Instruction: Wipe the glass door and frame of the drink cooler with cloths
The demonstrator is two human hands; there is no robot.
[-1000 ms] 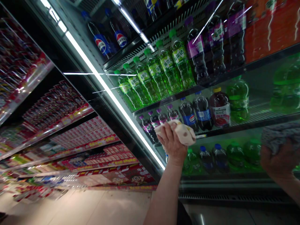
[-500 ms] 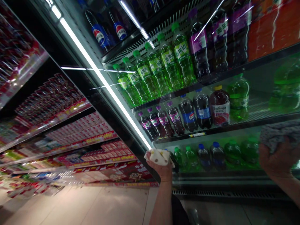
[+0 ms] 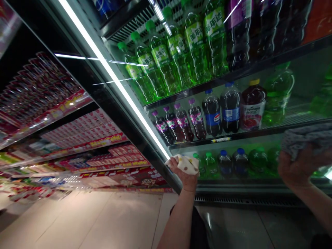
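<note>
My left hand (image 3: 184, 177) is closed around a white cloth (image 3: 190, 165) with brown and yellowish spots. It is at the lower left of the drinks fridge's glass front, by the lower end of a bright light strip (image 3: 114, 77). A grey patterned cloth (image 3: 306, 136) is bunched in my right hand (image 3: 298, 169), at the right side of the view in front of the lower shelves. The fingers of this hand are partly hidden and blurred. Behind the glass, near the left hand, are small green-capped bottles (image 3: 210, 164).
Upper fridge shelves hold green soda bottles (image 3: 178, 48), dark cola bottles (image 3: 212, 114) and a yellow-capped juice bottle (image 3: 253, 103). To the left, store shelves (image 3: 83, 135) carry packaged goods. Pale floor tiles (image 3: 114, 218) lie below, with a vent grille (image 3: 228, 201) along the fridge base.
The view has shifted, so the upper bottles sit higher and look larger. My left hand with the white cloth appears slightly right and higher; my right hand with the grey cloth has shifted slightly left.
</note>
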